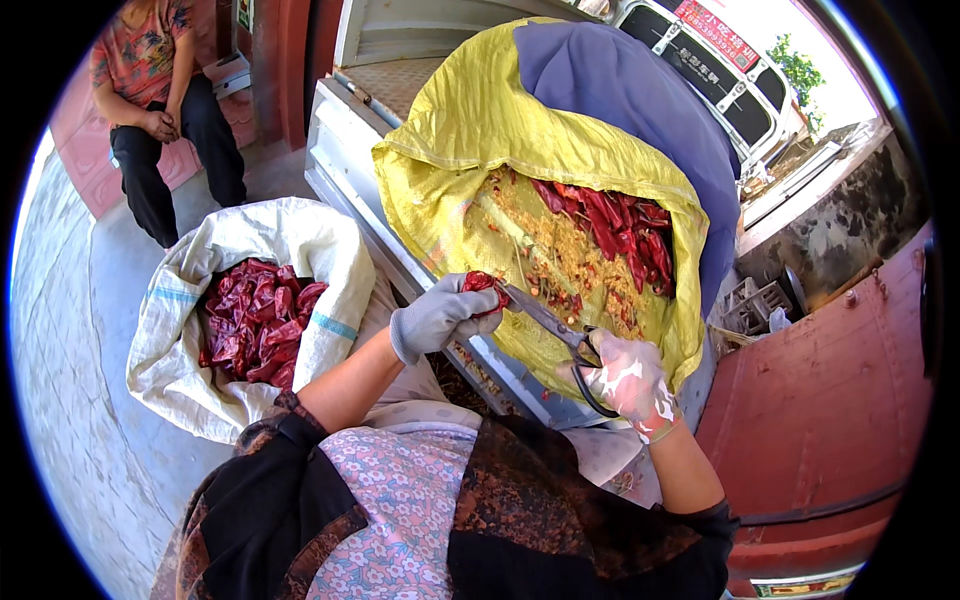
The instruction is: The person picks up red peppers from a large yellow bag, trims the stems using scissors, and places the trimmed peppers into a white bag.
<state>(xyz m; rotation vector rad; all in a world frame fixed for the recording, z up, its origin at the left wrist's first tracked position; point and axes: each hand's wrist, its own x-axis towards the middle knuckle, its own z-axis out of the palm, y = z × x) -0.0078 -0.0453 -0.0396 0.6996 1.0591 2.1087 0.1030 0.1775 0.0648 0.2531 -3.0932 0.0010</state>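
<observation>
Pos.: L hand [445, 315], gray glove, is curled tight on a red pepper [482, 285] at the near-L edge of the yellow sack [450, 150]. R hand [632, 380], patterned glove, grasps the scissors [545, 320] by the handles; can't tell which finger sits in which loop. Blade tips are at the pepper; exact contact n/a from this angle.

Rec. technique:
1. Keep L fingertips behind the cut line, esp. w/ tips this close; a glove likely won't stop a blade.
2. Pinch firm but light; dry skin prob. cracks under excess force.
3. Cut w/ short strokes, R wrist steady.
4. Work over the sack mouth, so bits fall onto the yellow crumbs [570, 265], clear of the white sack [345, 240] and its pepper pile [262, 320].
</observation>
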